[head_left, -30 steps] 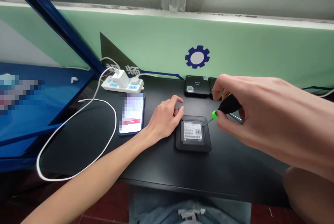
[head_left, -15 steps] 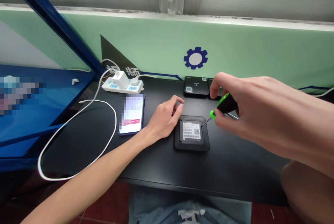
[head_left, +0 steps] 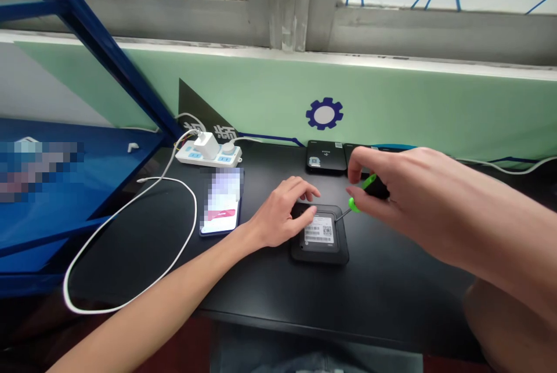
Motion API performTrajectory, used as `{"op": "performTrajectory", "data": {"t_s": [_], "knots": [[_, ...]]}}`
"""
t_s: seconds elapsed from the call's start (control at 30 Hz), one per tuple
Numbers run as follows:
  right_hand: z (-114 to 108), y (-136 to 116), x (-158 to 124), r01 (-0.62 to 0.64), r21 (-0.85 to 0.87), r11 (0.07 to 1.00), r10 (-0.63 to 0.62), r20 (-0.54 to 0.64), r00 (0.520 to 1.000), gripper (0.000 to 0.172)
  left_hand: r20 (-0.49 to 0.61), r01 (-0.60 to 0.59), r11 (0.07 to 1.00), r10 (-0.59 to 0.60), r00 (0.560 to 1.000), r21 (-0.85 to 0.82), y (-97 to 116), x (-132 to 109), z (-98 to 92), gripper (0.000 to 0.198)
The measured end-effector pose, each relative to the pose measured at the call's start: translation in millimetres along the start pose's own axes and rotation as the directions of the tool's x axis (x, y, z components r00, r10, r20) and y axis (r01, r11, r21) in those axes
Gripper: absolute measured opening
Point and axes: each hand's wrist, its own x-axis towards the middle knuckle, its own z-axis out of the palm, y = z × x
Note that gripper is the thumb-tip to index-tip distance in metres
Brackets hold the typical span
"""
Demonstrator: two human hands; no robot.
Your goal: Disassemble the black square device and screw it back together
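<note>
A flat black square device (head_left: 319,251) with a white barcode label lies on the black desk (head_left: 369,297). My left hand (head_left: 281,210) rests on its upper left corner, fingers spread over the edge. My right hand (head_left: 404,202) pinches a small screwdriver (head_left: 368,186) with a black and green handle. Its thin metal shaft points down and left, and the tip sits at the device's right side, close to the label. A second black device (head_left: 326,156) lies behind, and a further one (head_left: 357,155) is partly hidden by my right hand.
A phone (head_left: 220,202) with a blurred screen lies left of the device. Behind it stands a white power strip (head_left: 208,154) with a plugged-in charger. A white cable (head_left: 130,245) loops across the desk. A blue metal shelf frame (head_left: 87,54) stands at left.
My left hand has moved from beside the device onto its upper left corner. The screwdriver tip stays near the device. The whole view has tilted upward, showing more of the window.
</note>
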Motion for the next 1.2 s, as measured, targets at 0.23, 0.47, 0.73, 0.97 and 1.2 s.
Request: {"op": "performTrajectory", "data": {"t_s": [0.23, 0.47, 0.73, 0.97, 1.2], "knots": [[-1, 2, 3, -0.024, 0.012, 1.0, 0.024, 0.03, 0.999, 0.027, 0.125, -0.091, 0.995, 0.086, 0.988, 0.034, 1, -1, 3.5, 0.024], [0, 3, -2, -0.022, 0.024, 0.999, 0.022, -0.016, 1.0, 0.029, 0.145, -0.119, 0.991, 0.11, 0.983, 0.055, -1, -1, 6.6, 0.025], [5, 8, 0, -0.053, -0.015, 0.998, 0.053, 0.007, 0.999, 0.03, 0.154, -0.161, 0.986, 0.152, 0.976, 0.05, 2, -2, 8.3, 0.025], [4, 8, -1, -0.026, 0.009, 1.0, 0.026, 0.006, 1.0, 0.025, 0.17, -0.151, 0.987, 0.139, 0.976, 0.058, 2, -1, 7.1, 0.025], [7, 12, -3, -0.031, 0.026, 0.999, 0.03, 0.017, 0.999, 0.022, 0.161, -0.17, 0.984, 0.159, 0.974, 0.056, 1, -2, 7.6, 0.025]]}}
